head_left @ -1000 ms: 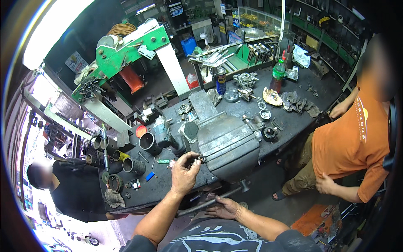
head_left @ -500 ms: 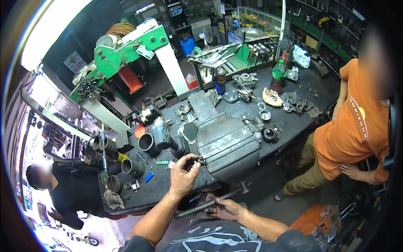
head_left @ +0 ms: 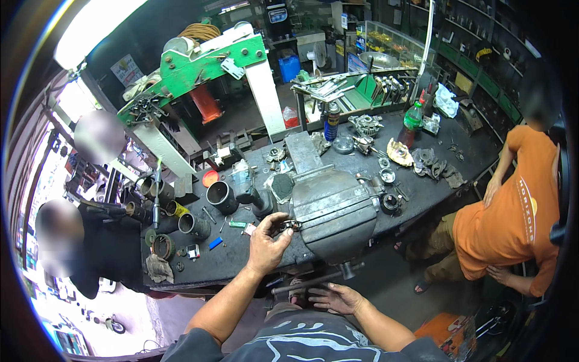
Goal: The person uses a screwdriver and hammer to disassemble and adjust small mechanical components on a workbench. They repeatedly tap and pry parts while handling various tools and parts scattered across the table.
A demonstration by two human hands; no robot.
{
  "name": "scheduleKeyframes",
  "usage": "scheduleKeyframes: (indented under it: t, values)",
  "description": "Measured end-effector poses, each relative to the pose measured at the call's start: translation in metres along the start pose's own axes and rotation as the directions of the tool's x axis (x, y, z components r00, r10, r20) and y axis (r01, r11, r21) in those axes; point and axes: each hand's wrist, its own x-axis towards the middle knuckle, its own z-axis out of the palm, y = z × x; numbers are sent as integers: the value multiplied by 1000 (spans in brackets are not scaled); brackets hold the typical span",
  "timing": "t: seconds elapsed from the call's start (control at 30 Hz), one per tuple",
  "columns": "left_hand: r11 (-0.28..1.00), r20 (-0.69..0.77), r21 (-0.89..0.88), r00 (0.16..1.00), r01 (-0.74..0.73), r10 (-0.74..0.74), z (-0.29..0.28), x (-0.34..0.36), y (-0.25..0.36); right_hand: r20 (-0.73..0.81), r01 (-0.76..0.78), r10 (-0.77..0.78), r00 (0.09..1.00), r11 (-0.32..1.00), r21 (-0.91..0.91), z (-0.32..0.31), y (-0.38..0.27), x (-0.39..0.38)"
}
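The left hand (head_left: 268,244) pinches a small metal part (head_left: 292,225) between thumb and fingers, at its two o'clock, beside the left edge of a grey vise (head_left: 338,214); whether part and vise touch, I cannot tell. At four o'clock from it, the right hand (head_left: 338,298) lies open, fingers spread, grasping nothing; the vise's handle bar (head_left: 313,281) runs just beyond, at its eleven o'clock, contact unclear. From the left hand, a green lighter (head_left: 237,224) sits at ten o'clock on the dark workbench (head_left: 226,262), a spray can (head_left: 332,123) at one, and a person in orange (head_left: 500,220) stands at three.
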Motion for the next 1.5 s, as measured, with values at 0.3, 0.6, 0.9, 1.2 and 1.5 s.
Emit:
scheduleKeyframes:
  t: [0.3,0.6,0.9,1.2,1.5]
  values:
    - [996,-340,-49,937,74,-86,-47,-87,-31,-258,-187,-125,958,410,-893,23,-35,-79]
    - [876,-548,37,743,481,-385,-106,-219,-118,173,175,30,984,-137,-975,213,-41,-21]
    - [838,-647,28,649,545,-400,-198,-284,-131,477,180,-317,820,-648,-740,336,-8,370]
    - [477,-789,98,360,874,-498,-293,-485,-196,179,-187,-328,928,-822,-538,388,-23,588]
    - [319,-590,251,406,914,-698,-290,-558,-257,91,-179,-246,965,-871,-457,401,-6,605]
